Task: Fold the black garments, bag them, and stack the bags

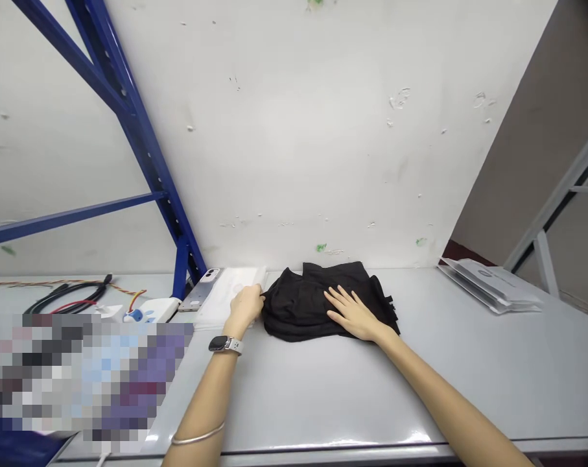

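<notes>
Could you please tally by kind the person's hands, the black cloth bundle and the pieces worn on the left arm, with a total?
Hands: 2, the left hand and the right hand
Black cloth bundle: 1
Watch: 1
Bangle: 1
Total: 5

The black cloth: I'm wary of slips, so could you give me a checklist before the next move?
1. Left hand has a grip on the left edge of the black cloth: ok.
2. Right hand lies flat on top: ok.
3. Cloth rests wholly on the table: ok.
4. Top surface free of creases: not ok, rumpled.
5. Outer edges squared up: not ok, uneven.
6. Underside free of folds: cannot tell, hidden.
</notes>
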`<move>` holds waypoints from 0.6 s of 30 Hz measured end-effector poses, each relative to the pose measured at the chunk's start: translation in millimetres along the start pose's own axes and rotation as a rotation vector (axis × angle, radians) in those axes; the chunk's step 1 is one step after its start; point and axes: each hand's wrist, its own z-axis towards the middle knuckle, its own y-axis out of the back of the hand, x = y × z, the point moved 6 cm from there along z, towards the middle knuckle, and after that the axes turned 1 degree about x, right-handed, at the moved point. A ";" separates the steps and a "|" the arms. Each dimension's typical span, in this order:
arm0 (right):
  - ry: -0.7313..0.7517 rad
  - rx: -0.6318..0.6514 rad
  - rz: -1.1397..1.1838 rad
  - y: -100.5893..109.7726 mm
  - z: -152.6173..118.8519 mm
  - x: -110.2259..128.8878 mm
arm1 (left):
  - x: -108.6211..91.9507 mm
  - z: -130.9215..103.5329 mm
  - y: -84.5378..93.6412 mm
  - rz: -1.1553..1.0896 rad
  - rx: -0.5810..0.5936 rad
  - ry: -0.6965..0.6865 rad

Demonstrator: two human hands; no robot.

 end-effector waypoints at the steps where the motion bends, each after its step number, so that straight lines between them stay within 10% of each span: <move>1: -0.003 0.005 0.001 0.2 0.3 -1.0 | 1.8 1.4 1.2 -0.056 -0.001 -0.001; 11: -0.021 0.023 0.050 5.9 -2.9 -0.9 | 2.0 2.0 10.3 -0.694 -0.012 0.080; 18: -0.006 -0.037 0.034 3.9 1.6 10.0 | -3.0 3.6 14.0 -0.867 -0.222 0.033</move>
